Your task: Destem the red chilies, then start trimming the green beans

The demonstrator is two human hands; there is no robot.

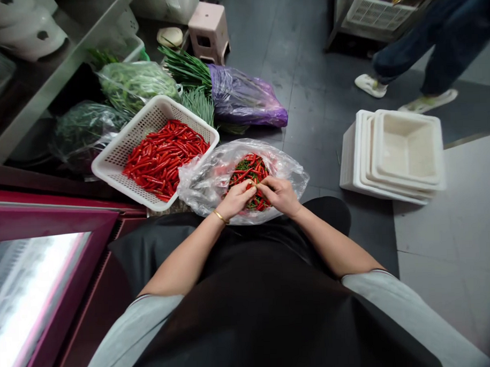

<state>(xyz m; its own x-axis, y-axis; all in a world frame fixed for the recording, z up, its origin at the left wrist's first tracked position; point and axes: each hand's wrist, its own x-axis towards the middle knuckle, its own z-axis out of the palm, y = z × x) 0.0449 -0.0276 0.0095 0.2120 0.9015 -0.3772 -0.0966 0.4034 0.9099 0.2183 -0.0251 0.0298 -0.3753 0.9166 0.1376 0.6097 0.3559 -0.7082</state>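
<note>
— In hand?
— Chillies [257, 163] in clear bag [203, 191], beneath left fingers [245, 188] and right fingers [271, 183]; both pinched shut, contents too small to tell.
— Next move's demand?
— Light, precise pinch, probably.

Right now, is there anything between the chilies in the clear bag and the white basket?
Yes: the crumpled left side of the clear bag, against the white basket. The left hand also covers the chilies' near-left part. Nothing else visible.
</note>
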